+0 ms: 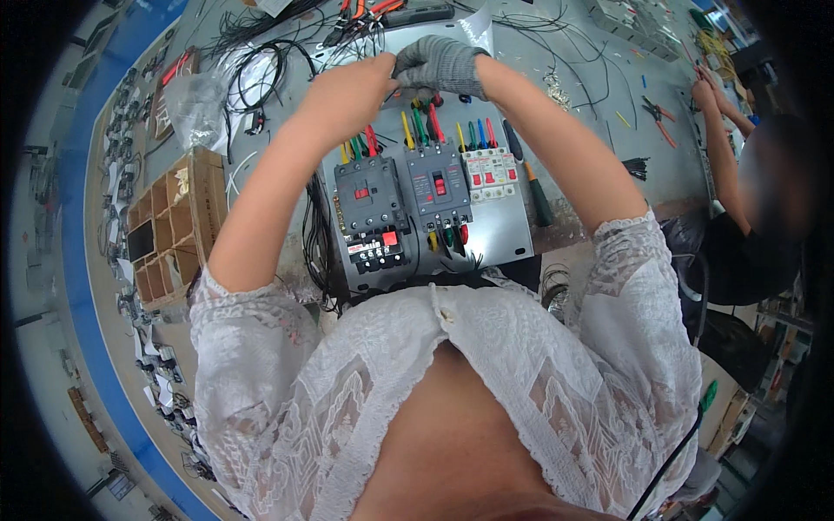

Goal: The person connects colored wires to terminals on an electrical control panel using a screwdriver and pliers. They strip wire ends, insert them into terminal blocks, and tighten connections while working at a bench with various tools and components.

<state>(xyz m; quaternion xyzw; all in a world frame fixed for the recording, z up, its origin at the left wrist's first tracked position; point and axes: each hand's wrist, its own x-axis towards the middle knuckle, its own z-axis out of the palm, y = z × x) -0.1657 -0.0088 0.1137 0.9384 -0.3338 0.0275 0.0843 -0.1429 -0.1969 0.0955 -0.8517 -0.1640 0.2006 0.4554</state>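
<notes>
My bare left hand (352, 94) and my right hand (441, 66) in a grey knit glove meet above the far edge of a metal mounting plate (508, 234). The fingers of both are closed together. What they pinch is mostly hidden; a short dark bit shows below the left fingertips. Just nearer to me, the plate carries a dark grey contactor (365, 189), a moulded-case circuit breaker (439, 184) with a red switch, and a white row of small breakers (491, 169). Yellow, green, blue and red insulated wire ends rise from their far sides.
A wooden compartment box (174, 227) stands at left, by a clear plastic bag (195, 108). A screwdriver (539, 195) lies right of the plate. Black wire coils (259, 82) and pliers (356, 16) lie beyond. At right are red-handled pliers (662, 122) and another person's arm (728, 161).
</notes>
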